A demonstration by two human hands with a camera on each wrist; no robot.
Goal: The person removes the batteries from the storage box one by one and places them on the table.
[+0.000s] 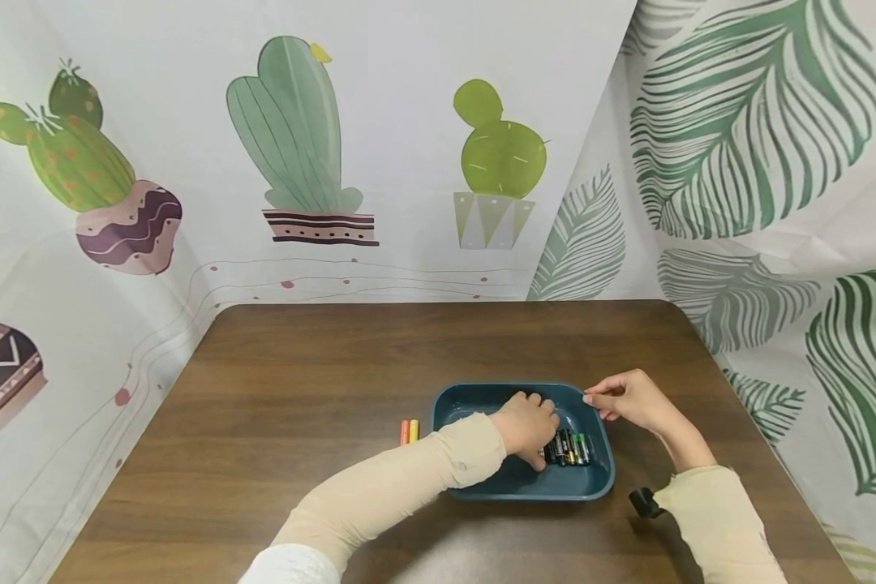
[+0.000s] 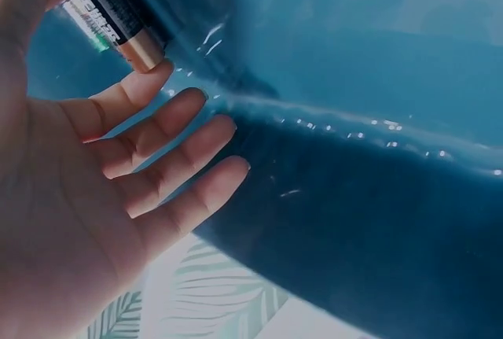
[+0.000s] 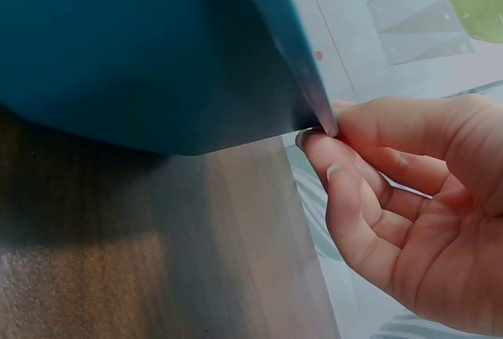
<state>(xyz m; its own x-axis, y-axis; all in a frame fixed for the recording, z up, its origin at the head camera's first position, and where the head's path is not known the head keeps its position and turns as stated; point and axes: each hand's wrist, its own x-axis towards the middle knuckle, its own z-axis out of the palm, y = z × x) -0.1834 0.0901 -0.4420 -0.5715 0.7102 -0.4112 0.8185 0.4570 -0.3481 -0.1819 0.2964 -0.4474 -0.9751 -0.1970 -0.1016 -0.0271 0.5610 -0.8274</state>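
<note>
The left hand [image 1: 523,423] is inside the blue tray [image 1: 540,487], at the left end of the row of batteries [image 1: 573,448] on the tray floor. Its index finger touches the copper-colored end of one battery [image 2: 118,9]; whether thumb and finger grip it cannot be determined. The right hand [image 1: 631,400] pinches the tray's rim at the far right corner. Left of the tray, orange and yellow cylinders [image 1: 410,431] lie on the wooden table [image 1: 321,357].
</note>
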